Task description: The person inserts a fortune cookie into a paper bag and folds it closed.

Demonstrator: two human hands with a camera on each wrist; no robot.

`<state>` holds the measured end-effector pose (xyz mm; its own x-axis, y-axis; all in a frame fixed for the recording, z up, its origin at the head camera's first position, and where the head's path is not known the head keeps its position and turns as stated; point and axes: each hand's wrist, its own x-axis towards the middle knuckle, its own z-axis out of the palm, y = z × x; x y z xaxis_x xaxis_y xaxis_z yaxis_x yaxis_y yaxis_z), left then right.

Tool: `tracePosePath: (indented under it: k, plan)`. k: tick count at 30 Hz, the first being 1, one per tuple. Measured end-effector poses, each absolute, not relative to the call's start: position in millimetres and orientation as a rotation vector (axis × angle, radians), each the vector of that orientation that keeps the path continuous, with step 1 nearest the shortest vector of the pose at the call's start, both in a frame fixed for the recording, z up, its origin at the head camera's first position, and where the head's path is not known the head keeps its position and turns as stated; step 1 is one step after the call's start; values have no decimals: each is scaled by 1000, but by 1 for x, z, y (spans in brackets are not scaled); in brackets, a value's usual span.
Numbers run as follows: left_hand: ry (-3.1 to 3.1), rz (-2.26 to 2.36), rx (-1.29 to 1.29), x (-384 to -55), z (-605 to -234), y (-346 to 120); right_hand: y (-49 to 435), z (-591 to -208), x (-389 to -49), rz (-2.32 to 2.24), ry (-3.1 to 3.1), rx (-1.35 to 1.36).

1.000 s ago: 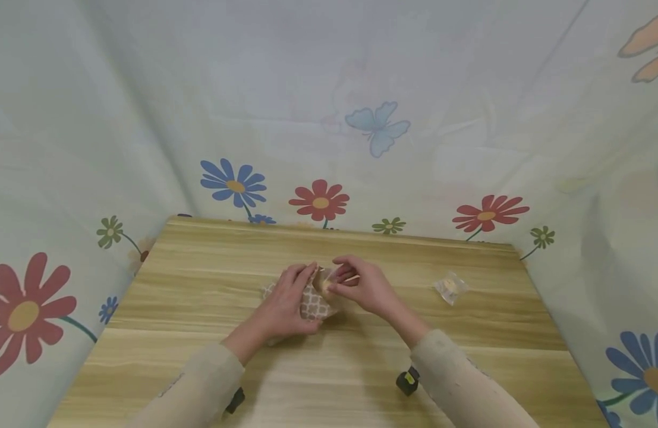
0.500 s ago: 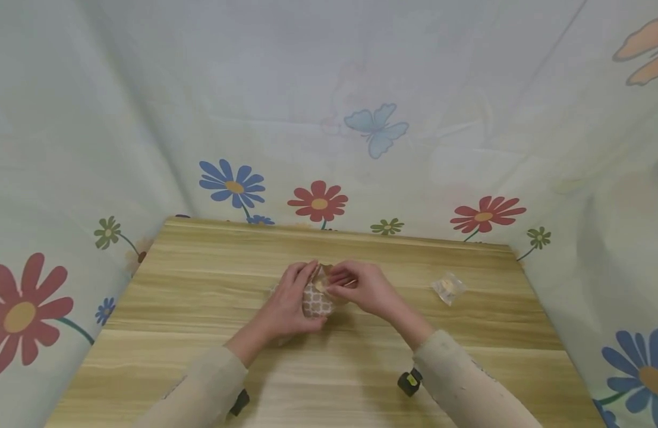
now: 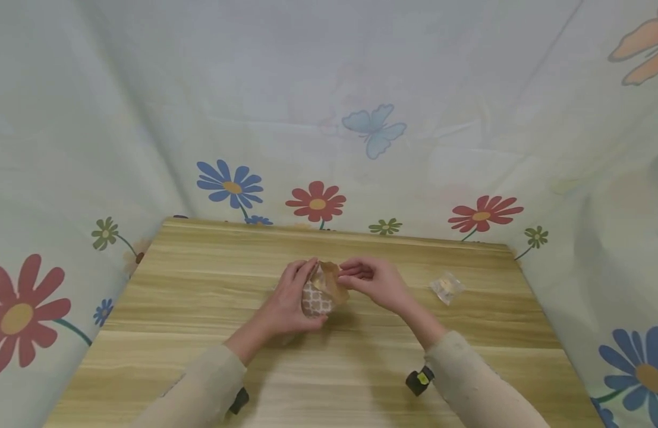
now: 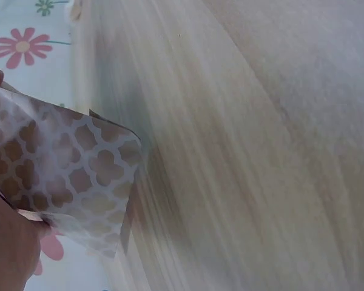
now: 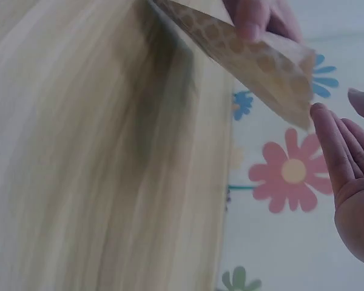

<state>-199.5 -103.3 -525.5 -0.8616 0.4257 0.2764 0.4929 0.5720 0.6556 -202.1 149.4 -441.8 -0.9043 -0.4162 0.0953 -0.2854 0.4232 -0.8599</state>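
A small paper bag [image 3: 317, 300], brown with a white lattice pattern, stands raised over the table at the centre. My left hand [image 3: 286, 303] grips it from the left, fingers on the far side and thumb on the near side. The brown inside of its mouth shows toward the right. My right hand [image 3: 377, 282] is at the bag's mouth. In the right wrist view, the right hand [image 5: 358, 163] has fairly straight fingers, the index fingertip at the bag's edge and the thumb apart, with nothing between them. What lies inside the bag is not clearly visible.
A small clear packet [image 3: 447, 288] with something pale yellow inside lies on the table to the right. The wood-grain table [image 3: 329, 380] ends at a flower-printed curtain [image 3: 275, 107] behind and at both sides. Black wrist devices [image 3: 419, 380] hang under the sleeves.
A small pale-yellow wrapped item was pinched by my right hand at the bag's mouth; the fingers have let go and drawn slightly right. The bag's mouth now shows more. My left hand keeps its grip.
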Motion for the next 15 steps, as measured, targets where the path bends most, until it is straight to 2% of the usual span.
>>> tracePosePath:
  k: [6, 15]
  plan:
    - [-2691, -1229, -739, -201, -530, -103, 179, -440, -203, -1596, 2532, -511]
    - [-2678, -1235, -742, -200, -530, -103, 231, -457, -202, -1599, 2535, -320]
